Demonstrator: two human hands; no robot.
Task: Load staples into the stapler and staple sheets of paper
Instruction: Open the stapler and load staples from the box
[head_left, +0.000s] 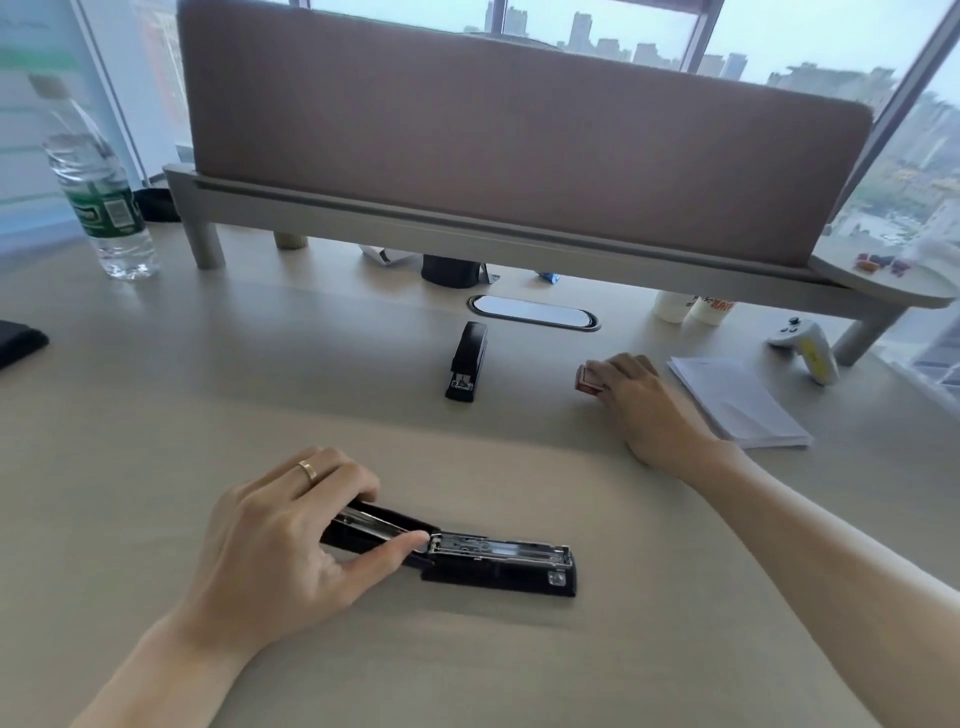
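Note:
A black stapler (498, 564) lies opened flat on the desk in front of me, its metal staple channel exposed. My left hand (280, 535) grips its folded-back top cover, thumb near the hinge. Further back on the right, my right hand (636, 400) holds a small red and white staple box (586, 378) with curled fingers. A stack of white paper sheets (737, 402) lies just right of that hand. A second black stapler (467, 361), closed, stands at the middle of the desk.
A raised shelf with a brown partition (519, 156) spans the back. A water bottle (98, 192) stands at the left, a white game controller (808, 348) at the right, a cable port (532, 312) behind the second stapler, a dark object (18, 340) at the left edge.

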